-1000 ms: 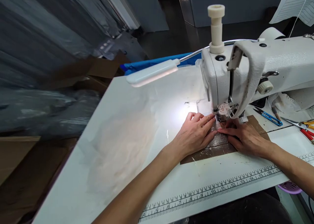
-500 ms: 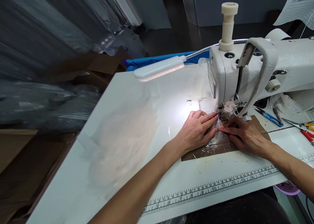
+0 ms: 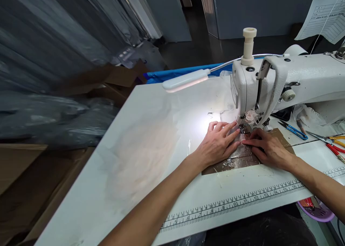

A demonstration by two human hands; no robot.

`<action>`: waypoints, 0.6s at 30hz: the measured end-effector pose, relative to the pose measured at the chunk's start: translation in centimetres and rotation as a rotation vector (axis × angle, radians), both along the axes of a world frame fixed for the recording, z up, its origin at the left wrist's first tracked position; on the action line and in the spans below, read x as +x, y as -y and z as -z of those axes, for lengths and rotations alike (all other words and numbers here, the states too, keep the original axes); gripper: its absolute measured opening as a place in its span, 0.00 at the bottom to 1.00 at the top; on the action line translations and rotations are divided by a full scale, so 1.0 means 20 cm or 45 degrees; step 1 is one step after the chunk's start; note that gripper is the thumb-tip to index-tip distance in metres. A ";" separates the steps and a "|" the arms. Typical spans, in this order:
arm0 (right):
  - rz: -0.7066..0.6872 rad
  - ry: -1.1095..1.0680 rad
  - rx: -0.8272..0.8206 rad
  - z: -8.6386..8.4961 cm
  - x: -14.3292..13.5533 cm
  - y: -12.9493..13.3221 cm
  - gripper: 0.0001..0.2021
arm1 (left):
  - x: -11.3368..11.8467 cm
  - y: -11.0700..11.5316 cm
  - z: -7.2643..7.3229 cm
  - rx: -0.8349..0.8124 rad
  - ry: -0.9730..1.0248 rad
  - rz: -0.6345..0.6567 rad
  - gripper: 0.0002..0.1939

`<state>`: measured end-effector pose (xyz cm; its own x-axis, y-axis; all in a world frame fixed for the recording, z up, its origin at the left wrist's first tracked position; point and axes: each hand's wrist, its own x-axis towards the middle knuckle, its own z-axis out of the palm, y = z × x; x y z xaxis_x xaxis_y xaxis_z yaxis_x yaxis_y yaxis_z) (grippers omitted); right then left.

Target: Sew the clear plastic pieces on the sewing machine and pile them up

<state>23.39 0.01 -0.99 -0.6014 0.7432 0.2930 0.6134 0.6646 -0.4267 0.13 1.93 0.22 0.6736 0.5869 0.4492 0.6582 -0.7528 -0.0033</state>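
My left hand [image 3: 219, 142] lies palm down beside the presser foot [image 3: 245, 128] of a white sewing machine [image 3: 241, 80], its fingers stretched toward the needle area. Under its fingertips is a small piece of pale sheer fabric [image 3: 240, 137]. Just right of it, my right hand [image 3: 268, 149] has bent fingers closed together at the fabric's edge, one fingertip pointing left. How much fabric it grips is partly hidden. Both hands rest over a brown board [image 3: 215, 168] covered in part with shiny clear tape. A gathered pale ruffle [image 3: 251, 115] hangs at the machine head.
Pale sheer material [image 3: 142, 159] is heaped on the white table [image 3: 88, 199] at left. Blue thread snips [image 3: 295, 131] and scissors [image 3: 335, 141] lie right. A lamp [image 3: 185, 80] lights the sewing area. A printed ruler [image 3: 223, 209] follows the front edge; a purple basket [image 3: 320, 213] sits below.
The camera view has shifted a little, so the machine sits lower and more of the purple basket shows. Both hands keep nearly the same place at the presser foot.
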 end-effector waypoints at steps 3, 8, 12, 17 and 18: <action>0.025 -0.004 -0.011 0.00 0.00 0.00 0.17 | 0.00 0.01 -0.02 0.049 0.088 0.134 0.11; 0.007 -0.010 -0.021 -0.02 0.00 0.01 0.17 | 0.00 0.03 -0.03 -0.005 0.129 0.407 0.09; 0.005 -0.047 0.013 -0.01 -0.01 0.01 0.16 | 0.00 0.03 -0.03 0.007 0.120 0.465 0.08; 0.005 -0.035 0.016 0.00 0.00 0.00 0.16 | 0.00 0.03 -0.03 -0.004 0.084 0.467 0.08; 0.004 -0.031 0.014 0.00 0.00 0.00 0.16 | 0.00 0.03 -0.03 -0.018 0.078 0.460 0.09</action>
